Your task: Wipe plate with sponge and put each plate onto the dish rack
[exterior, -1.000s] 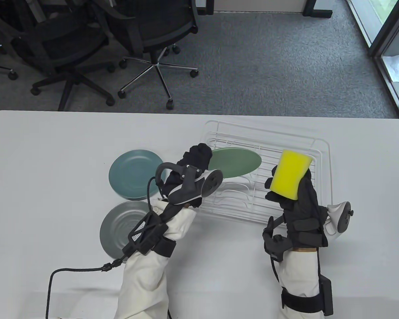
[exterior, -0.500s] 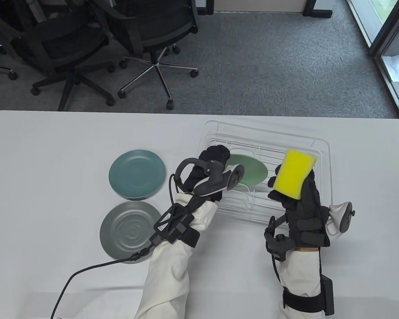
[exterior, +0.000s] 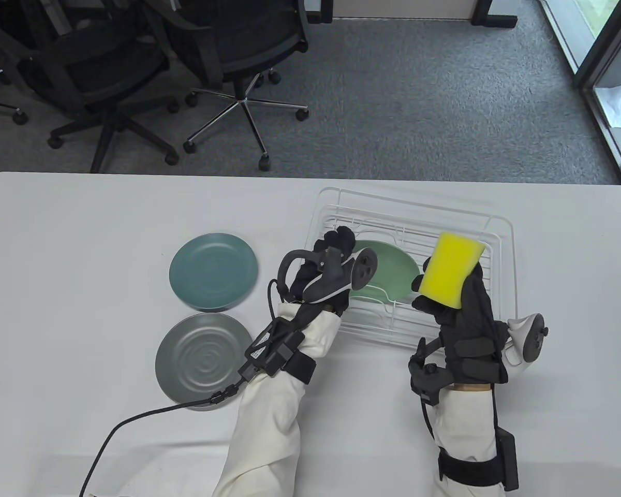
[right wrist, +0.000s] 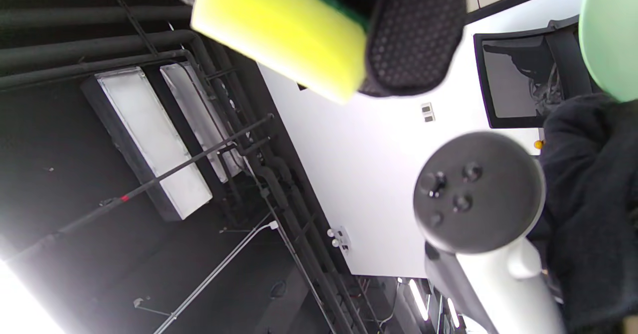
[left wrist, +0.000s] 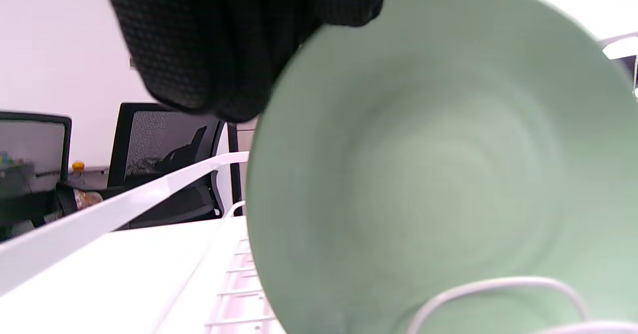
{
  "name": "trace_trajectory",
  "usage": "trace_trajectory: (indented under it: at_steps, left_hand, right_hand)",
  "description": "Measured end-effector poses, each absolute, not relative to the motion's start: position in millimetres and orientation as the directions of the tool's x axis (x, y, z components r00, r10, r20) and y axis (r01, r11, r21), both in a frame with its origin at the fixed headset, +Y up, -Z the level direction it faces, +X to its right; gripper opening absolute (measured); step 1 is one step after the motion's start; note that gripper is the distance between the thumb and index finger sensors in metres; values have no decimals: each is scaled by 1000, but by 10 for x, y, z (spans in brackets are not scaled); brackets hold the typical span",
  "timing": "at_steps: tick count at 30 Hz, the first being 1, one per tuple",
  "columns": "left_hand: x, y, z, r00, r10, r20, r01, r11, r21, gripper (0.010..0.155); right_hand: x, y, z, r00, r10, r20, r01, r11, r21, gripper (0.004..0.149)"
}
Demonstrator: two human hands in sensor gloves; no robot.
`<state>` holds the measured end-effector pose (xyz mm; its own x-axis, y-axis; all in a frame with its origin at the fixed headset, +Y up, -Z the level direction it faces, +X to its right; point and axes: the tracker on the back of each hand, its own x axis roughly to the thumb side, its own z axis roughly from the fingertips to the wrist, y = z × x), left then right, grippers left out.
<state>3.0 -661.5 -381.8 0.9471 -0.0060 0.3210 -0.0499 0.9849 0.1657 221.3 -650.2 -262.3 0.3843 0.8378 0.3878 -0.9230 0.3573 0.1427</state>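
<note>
A light green plate (exterior: 390, 269) stands tilted in the white wire dish rack (exterior: 502, 243), its lower edge among the rack's wires. My left hand (exterior: 336, 246) grips its left rim; the left wrist view shows the green plate (left wrist: 448, 174) filling the frame under my gloved fingers (left wrist: 224, 40). My right hand (exterior: 453, 303) holds a yellow sponge (exterior: 450, 272) upright over the rack's right part, also seen as the sponge (right wrist: 279, 30) in the right wrist view. A teal plate (exterior: 213, 271) and a grey plate (exterior: 202, 360) lie flat on the table to the left.
The white table (exterior: 83, 248) holds the rack at centre right. A black cable (exterior: 134, 422) trails from my left wrist across the front. Office chairs (exterior: 238, 62) stand on the carpet beyond the table's far edge.
My left hand carried the green plate rightward and lowered it into the rack, tipping it more upright. My right hand with the sponge stayed nearly in place.
</note>
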Motion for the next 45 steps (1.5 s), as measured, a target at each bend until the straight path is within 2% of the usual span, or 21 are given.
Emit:
trace_trajectory:
  at_steps: [5,11,17,27,30,33,38,45]
  left_hand:
    - [-236,-6488,-3678,942,25,334,-98,975,201,51]
    - [-782,-6338,-3423,944,51,326,-134,962,238,55]
    - [-1381,-6491,-3180,966,33,257,-106,955,276,57]
    - [-2283,-7040,-3068,990,121,78,-131,981,142,58]
    - [-2412,-7140,-3082,989,148,22,-149,982,113,63]
    - [-2522,-7228,-3113,993,113,-45,-112,993,23,72]
    - [-2705,-7378,-3143,985,128,-113,-134,990,-49,77]
    - [-2855,-7547,-3182,967,89,-241,-157,947,-281,90]
  right_hand:
    - [2217,-6522,-2630,365,847,387,-931,346,121,67]
    - [2176,-6544,-2649,354,858,373,-935,331,125,67]
    - [2117,-6579,-2677,343,870,354,-939,315,134,67]
    - [2046,-6654,-2714,322,889,325,-946,293,137,66]
    - [2033,-6660,-2722,315,893,322,-949,283,142,66]
    - [2025,-6670,-2725,313,895,318,-949,281,143,66]
    - [2021,-6686,-2730,317,896,310,-948,286,142,66]
    - [2031,-6688,-2729,312,899,307,-950,285,128,66]
